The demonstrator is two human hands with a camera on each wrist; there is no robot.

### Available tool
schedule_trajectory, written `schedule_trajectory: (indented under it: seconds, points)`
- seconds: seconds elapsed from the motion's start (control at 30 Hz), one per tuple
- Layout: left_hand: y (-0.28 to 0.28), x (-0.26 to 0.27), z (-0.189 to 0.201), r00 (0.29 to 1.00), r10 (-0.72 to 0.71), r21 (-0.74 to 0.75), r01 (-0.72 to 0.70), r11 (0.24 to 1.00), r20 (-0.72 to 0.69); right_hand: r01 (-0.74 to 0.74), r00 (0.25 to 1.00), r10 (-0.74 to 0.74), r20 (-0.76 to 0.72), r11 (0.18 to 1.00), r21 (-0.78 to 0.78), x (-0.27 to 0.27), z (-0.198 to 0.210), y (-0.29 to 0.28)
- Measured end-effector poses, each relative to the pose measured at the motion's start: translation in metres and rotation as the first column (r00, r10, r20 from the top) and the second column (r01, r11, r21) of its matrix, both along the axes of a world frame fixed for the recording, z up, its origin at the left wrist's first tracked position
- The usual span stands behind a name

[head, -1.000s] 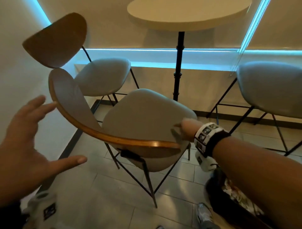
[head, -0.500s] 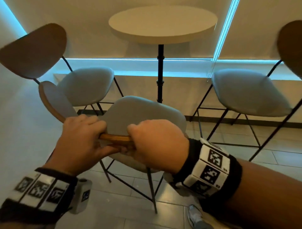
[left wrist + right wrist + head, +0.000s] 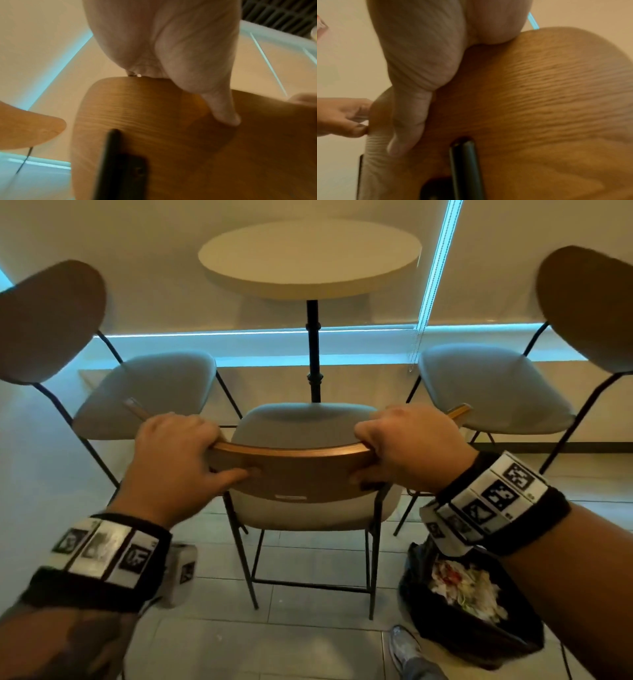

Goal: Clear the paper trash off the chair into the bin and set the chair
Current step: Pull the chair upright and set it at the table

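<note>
The chair (image 3: 301,422) with a grey seat and a curved wooden backrest (image 3: 294,470) stands square in front of me, facing the round table (image 3: 310,258). My left hand (image 3: 178,453) grips the backrest's left end, thumb on its rear face. My right hand (image 3: 407,446) grips the right end the same way. In the left wrist view the thumb presses on the wooden backrest (image 3: 171,135); the right wrist view shows the backrest (image 3: 530,101) under the palm and thumb. The bin (image 3: 472,642), lined with a black bag, holds crumpled paper trash (image 3: 466,590) at the lower right.
Two matching chairs flank the table, one on the left (image 3: 147,392) and one on the right (image 3: 493,388). The table's black post (image 3: 314,350) stands just beyond the held chair. My shoe (image 3: 402,645) is beside the bin on the tiled floor.
Both hands closed on the backrest, then slid apart to its two ends. The chair has turned from angled to square with the table, and the bin has come into view.
</note>
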State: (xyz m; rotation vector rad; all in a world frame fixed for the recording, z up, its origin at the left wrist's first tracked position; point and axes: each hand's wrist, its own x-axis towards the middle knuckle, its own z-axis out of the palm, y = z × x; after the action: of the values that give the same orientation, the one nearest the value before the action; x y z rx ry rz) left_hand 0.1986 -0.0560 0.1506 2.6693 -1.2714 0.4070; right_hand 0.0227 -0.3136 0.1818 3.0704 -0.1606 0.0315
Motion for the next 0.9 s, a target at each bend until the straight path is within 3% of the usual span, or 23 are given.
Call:
schedule_trajectory:
  seconds: [0.57,0.73,0.9]
  points:
    - [-0.049,0.033,-0.006,0.996,-0.060,-0.077,0.064,0.995,0.060,0.052,0.996,-0.050,0.078,0.998,-0.033,0.035,-0.006,-0.049]
    - [-0.060,0.045,-0.004,0.996,-0.045,-0.091,0.052,0.994,0.072,0.012,0.992,-0.011,0.125,1.000,-0.002,0.049,-0.010,-0.064]
    - [-0.064,0.053,-0.003,0.997,-0.078,-0.112,0.077,0.991,-0.006,-0.059,0.974,0.042,0.223,0.996,0.070,0.057,-0.012,-0.076]
